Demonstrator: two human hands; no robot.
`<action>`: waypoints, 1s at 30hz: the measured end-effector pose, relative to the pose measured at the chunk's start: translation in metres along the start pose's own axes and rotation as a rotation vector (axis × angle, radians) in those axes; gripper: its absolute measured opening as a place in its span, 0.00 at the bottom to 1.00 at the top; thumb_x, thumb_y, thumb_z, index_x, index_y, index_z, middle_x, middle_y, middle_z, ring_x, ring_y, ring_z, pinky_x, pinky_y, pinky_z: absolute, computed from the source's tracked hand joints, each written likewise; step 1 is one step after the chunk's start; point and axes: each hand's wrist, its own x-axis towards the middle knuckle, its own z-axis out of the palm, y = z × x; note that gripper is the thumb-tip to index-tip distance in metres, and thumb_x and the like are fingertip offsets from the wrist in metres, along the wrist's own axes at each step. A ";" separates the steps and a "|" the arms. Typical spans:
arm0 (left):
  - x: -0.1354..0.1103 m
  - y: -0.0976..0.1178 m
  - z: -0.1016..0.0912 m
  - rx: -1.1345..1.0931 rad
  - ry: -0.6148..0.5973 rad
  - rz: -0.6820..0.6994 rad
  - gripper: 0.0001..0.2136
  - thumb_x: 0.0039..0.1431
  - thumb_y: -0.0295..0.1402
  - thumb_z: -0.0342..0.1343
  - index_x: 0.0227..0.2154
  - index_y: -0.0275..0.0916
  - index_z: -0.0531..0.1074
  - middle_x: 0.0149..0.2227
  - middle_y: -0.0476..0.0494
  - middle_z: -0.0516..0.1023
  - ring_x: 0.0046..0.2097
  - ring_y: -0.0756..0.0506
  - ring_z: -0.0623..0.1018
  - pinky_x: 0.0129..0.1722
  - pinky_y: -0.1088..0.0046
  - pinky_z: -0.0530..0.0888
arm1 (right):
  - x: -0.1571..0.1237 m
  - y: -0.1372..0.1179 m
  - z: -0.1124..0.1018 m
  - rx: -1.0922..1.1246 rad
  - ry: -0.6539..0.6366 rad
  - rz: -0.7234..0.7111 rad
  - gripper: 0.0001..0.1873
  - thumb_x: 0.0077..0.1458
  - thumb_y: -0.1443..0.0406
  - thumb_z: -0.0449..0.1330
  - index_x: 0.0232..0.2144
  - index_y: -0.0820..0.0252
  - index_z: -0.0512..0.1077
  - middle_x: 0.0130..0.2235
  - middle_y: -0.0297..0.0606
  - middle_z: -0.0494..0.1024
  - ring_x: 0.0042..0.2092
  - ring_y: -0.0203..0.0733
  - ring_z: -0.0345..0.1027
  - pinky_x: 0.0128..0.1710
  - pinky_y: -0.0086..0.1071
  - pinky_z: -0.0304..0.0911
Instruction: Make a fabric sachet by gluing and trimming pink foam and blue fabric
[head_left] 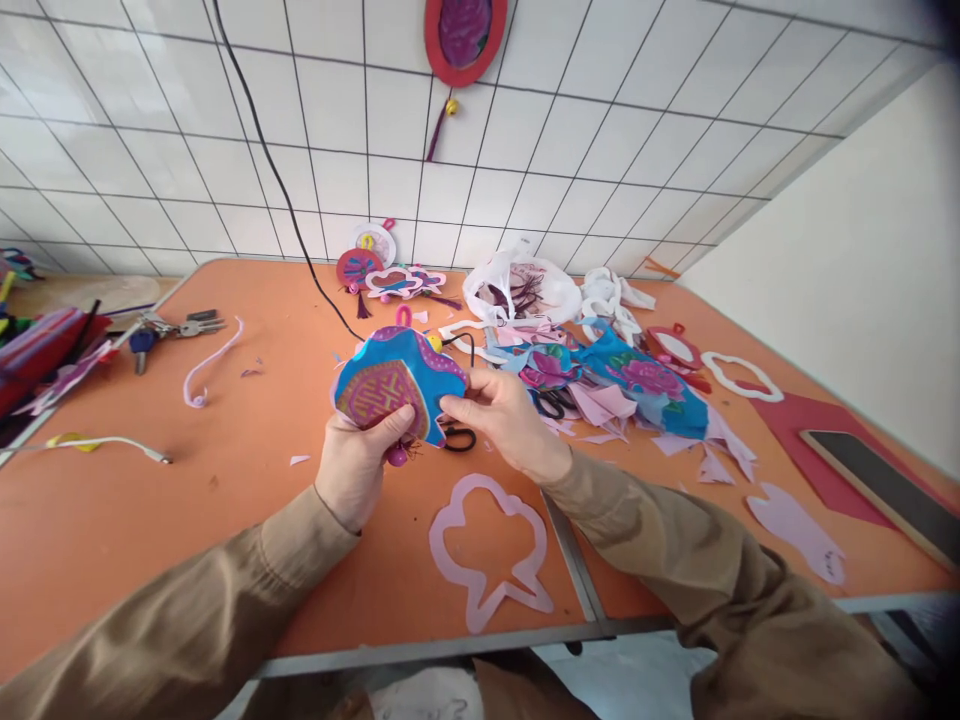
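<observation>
My left hand [356, 462] grips a blue patterned piece of fabric [394, 380] from below, thumb on its front. The piece has a gold and purple medallion and a pink dotted edge. My right hand [514, 415] pinches its right edge between thumb and fingers. A pink loop [404, 316] and a yellow bead [434, 343] show at its top, and a magenta bead [397, 455] hangs below. Black scissor handles [460, 438] lie partly hidden behind it. Nearer me, a pale pink fish-shaped frame [487, 580] lies flat on the orange table [322, 580].
Fabric scraps [637, 380] and a white plastic bag [551, 290] lie at the back right. Finished ornaments [360, 268] rest by the tiled wall. Keys [180, 328] and a white cable [127, 441] are at left. A dark phone-like slab [892, 485] lies on red sheet.
</observation>
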 end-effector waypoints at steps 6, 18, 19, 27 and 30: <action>0.002 0.004 0.000 0.015 -0.019 -0.049 0.16 0.35 0.37 0.72 0.24 0.34 0.73 0.18 0.50 0.72 0.19 0.53 0.68 0.14 0.81 0.63 | 0.001 -0.006 -0.004 -0.075 -0.003 -0.059 0.14 0.41 0.60 0.70 0.26 0.60 0.71 0.27 0.32 0.76 0.31 0.40 0.72 0.34 0.34 0.70; 0.003 0.005 -0.005 -0.045 -0.053 -0.104 0.16 0.38 0.40 0.71 0.26 0.34 0.75 0.20 0.47 0.76 0.20 0.48 0.72 0.13 0.76 0.66 | 0.003 -0.007 -0.007 -0.222 -0.001 -0.137 0.13 0.47 0.60 0.64 0.20 0.60 0.66 0.21 0.28 0.66 0.24 0.33 0.61 0.24 0.28 0.59; 0.003 0.005 -0.006 -0.053 -0.061 -0.112 0.16 0.38 0.40 0.71 0.26 0.34 0.75 0.20 0.47 0.76 0.20 0.48 0.72 0.13 0.76 0.67 | 0.005 -0.005 -0.008 -0.235 0.000 -0.129 0.13 0.47 0.60 0.64 0.20 0.60 0.66 0.21 0.28 0.66 0.24 0.33 0.61 0.24 0.28 0.59; 0.008 0.004 -0.011 -0.119 -0.008 -0.136 0.20 0.35 0.41 0.72 0.29 0.35 0.74 0.20 0.48 0.75 0.19 0.48 0.72 0.11 0.75 0.67 | 0.010 0.001 -0.013 -0.041 -0.047 -0.062 0.12 0.47 0.58 0.64 0.31 0.61 0.75 0.29 0.33 0.77 0.29 0.35 0.70 0.30 0.29 0.67; 0.010 0.003 -0.011 -0.137 0.013 -0.135 0.21 0.34 0.41 0.73 0.30 0.35 0.74 0.21 0.48 0.76 0.20 0.47 0.73 0.11 0.75 0.66 | 0.008 0.003 -0.012 -0.033 -0.059 -0.043 0.15 0.49 0.55 0.64 0.24 0.61 0.72 0.25 0.33 0.76 0.28 0.36 0.71 0.28 0.29 0.67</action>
